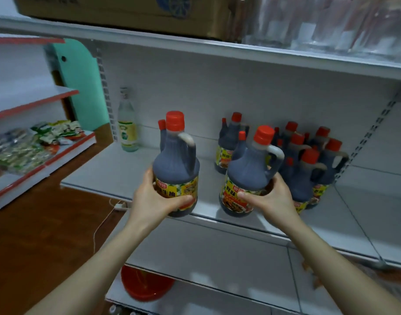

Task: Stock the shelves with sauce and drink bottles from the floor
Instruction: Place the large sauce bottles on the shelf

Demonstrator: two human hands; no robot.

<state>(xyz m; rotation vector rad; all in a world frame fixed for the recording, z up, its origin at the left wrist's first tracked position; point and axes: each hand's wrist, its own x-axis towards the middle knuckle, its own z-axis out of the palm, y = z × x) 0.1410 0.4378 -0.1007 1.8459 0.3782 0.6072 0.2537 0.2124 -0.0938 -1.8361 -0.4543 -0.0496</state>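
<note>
My left hand (155,198) grips the lower body of a dark soy sauce jug (175,164) with a red cap and a handle. My right hand (271,196) grips a second, matching sauce jug (248,171). Both jugs are upright at the front edge of the white middle shelf (117,169); whether their bases rest on it is unclear. Behind and to the right stands a cluster of several more sauce jugs (308,160). A tall pale bottle (126,123) with a yellow-green label stands alone at the shelf's back left.
A cardboard box (126,12) and clear bottles (331,21) sit on the top shelf. A lower white shelf (217,258) lies below, with a red bowl (145,285) under it. At left, a red-edged rack holds snack packets (31,144). A white cable (104,221) crosses the brown floor.
</note>
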